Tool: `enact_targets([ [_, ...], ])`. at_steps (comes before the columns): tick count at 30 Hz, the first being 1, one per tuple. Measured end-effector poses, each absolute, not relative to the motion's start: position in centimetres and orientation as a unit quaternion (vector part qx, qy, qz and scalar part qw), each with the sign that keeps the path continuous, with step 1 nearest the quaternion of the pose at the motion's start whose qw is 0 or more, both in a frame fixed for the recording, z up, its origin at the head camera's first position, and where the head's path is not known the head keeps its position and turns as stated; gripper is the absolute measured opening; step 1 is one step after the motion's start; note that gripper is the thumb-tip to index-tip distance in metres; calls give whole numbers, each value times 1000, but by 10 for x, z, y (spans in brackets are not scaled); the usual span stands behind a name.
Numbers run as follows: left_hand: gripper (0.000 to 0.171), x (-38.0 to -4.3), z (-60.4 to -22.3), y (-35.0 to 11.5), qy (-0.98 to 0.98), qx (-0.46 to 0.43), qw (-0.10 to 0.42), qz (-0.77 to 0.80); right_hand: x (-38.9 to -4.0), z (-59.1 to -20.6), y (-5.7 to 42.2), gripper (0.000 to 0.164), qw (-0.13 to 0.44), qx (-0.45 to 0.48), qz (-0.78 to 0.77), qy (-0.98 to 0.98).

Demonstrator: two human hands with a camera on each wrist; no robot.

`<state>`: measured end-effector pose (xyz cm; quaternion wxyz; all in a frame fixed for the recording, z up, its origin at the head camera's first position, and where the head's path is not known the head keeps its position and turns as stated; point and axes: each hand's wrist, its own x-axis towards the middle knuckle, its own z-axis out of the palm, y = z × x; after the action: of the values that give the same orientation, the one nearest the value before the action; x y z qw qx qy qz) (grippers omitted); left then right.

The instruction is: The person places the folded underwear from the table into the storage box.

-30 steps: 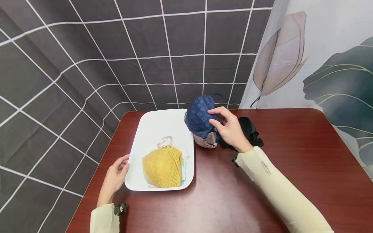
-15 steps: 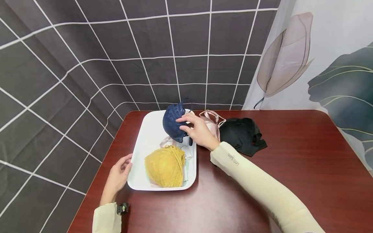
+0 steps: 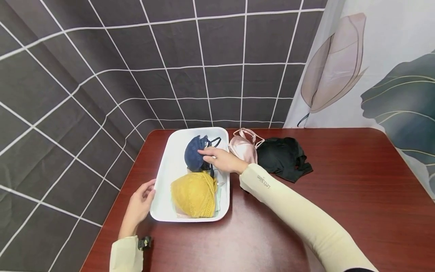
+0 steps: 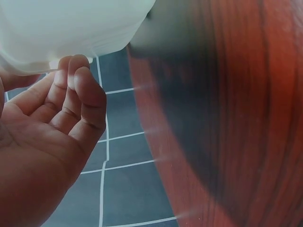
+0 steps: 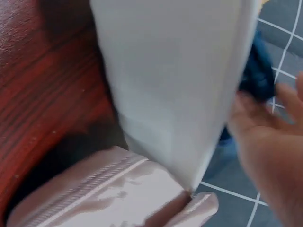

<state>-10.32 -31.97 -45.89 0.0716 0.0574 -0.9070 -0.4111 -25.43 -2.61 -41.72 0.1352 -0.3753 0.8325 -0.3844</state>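
Observation:
A white plastic bin [image 3: 162, 177] stands on the table; my left hand [image 3: 139, 204] holds its left rim. In the left wrist view the fingertips [image 4: 83, 71] curl against the bin's rim. Inside the bin's far half is a navy lace bra [image 3: 194, 154], a dark strap looping up beside it. My right hand [image 3: 222, 158] reaches over the right wall and pinches the near side of that bra. A yellow lace bra [image 3: 192, 194] lies in front of it, over pale pieces partly hidden beneath. In the right wrist view the bin wall hides much of the navy bra [image 5: 258, 71].
Just right of the bin lies a pink satin bra [image 3: 244, 147] with thin straps. A black garment [image 3: 282, 156] is heaped beside it. The reddish-brown table [image 3: 357, 181] extends to the right. A dark gridded curtain [image 3: 221, 83] hangs behind its back edge.
My right hand has carried the navy bra left from over the pink bra and lowered it into the bin behind the yellow bra. The left hand stays at the rim.

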Motion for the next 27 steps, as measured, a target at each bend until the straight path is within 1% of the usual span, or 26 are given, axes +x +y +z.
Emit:
enact_targets([
  [6, 37, -102, -460, -320, -910, 63, 68, -405, -252, -409, -31, 49, 180, -319, -304, 879],
  [10, 36, -103, -460, -320, -909, 64, 69, -405, -248, -399, -28, 51, 178, -304, -286, 891],
  [13, 36, -104, -460, -320, -909, 61, 72, -405, -247, -391, -24, 50, 170, -305, -293, 890],
  [18, 36, -104, -461, -319, -910, 54, 79, -404, -247, -384, -12, 44, 149, -299, -337, 880],
  [20, 36, -103, -461, -319, -910, 52, 82, -402, -248, -384, -5, 41, 131, -299, -357, 875],
  [27, 36, -103, -460, -319, -912, 45, 84, -398, -262, -390, 37, 30, 26, -255, -409, 876],
])
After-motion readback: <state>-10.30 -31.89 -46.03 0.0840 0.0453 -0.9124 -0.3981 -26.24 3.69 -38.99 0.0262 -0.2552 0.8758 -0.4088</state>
